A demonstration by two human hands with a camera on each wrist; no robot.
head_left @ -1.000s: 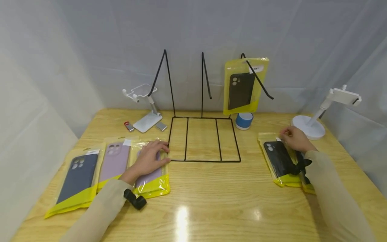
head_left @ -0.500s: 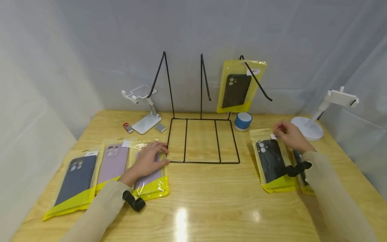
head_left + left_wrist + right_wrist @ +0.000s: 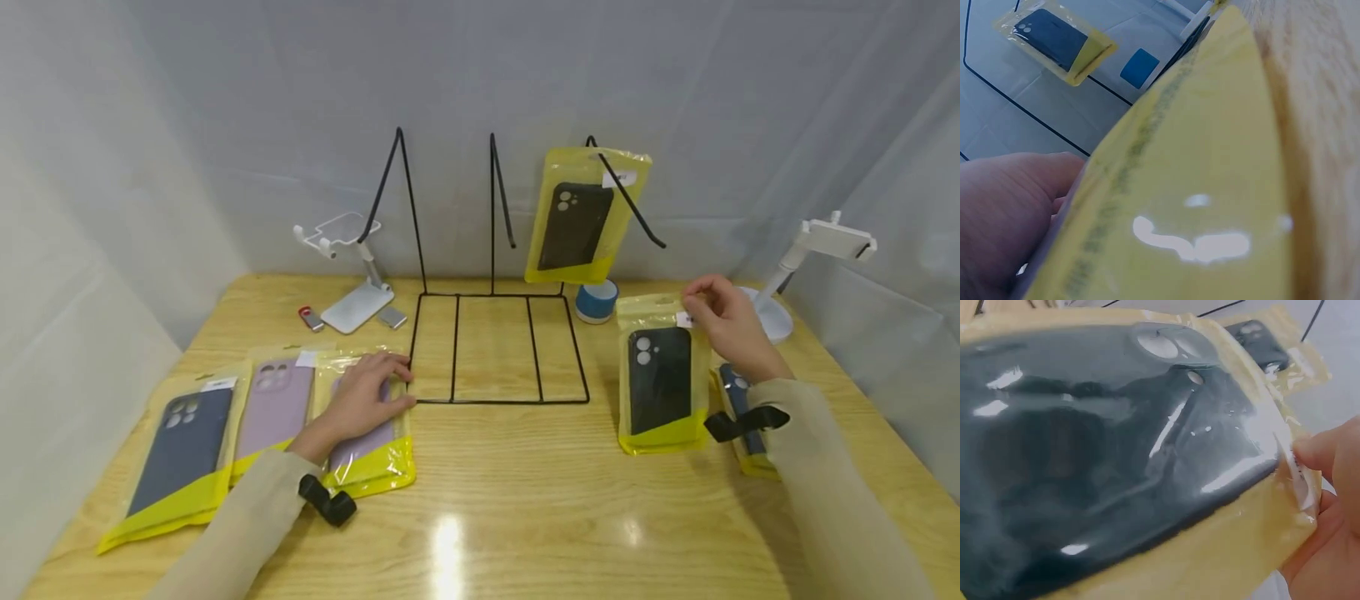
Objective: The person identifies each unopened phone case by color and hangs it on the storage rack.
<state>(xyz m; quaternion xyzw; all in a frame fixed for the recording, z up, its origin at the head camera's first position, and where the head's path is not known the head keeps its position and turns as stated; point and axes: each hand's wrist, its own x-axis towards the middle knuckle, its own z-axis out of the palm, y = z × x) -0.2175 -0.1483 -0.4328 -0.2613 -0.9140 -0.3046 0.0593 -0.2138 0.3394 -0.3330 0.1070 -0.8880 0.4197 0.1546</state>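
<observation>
In the head view my right hand [image 3: 731, 327] pinches the top right corner of a clear-and-yellow bag holding a black phone case [image 3: 660, 383]; the bag hangs nearly upright. The right wrist view shows thumb and fingers on its edge. My left hand [image 3: 356, 406] rests, fingers relaxed, on a bagged purple phone case [image 3: 363, 446]. To its left lie another bagged purple phone case [image 3: 273, 404] and a bagged dark blue phone case [image 3: 183, 442]. One more bagged blue case [image 3: 738, 400] lies partly hidden under my right forearm. A bagged black phone case [image 3: 577, 225] hangs on the rack's right hook.
A black wire rack [image 3: 491, 402] with three hooks stands mid-table. Behind it are a blue-and-white cylinder [image 3: 597, 302] and, to the left, a white phone stand [image 3: 358, 307], a red USB stick [image 3: 311, 318] and a grey one [image 3: 392, 317]. Another white stand [image 3: 776, 279] is at right.
My right hand has lifted the bagged black phone case off the table and moved it slightly left, turning it upright. The hanging bag has swung a little. My left hand stays on the purple case's bag.
</observation>
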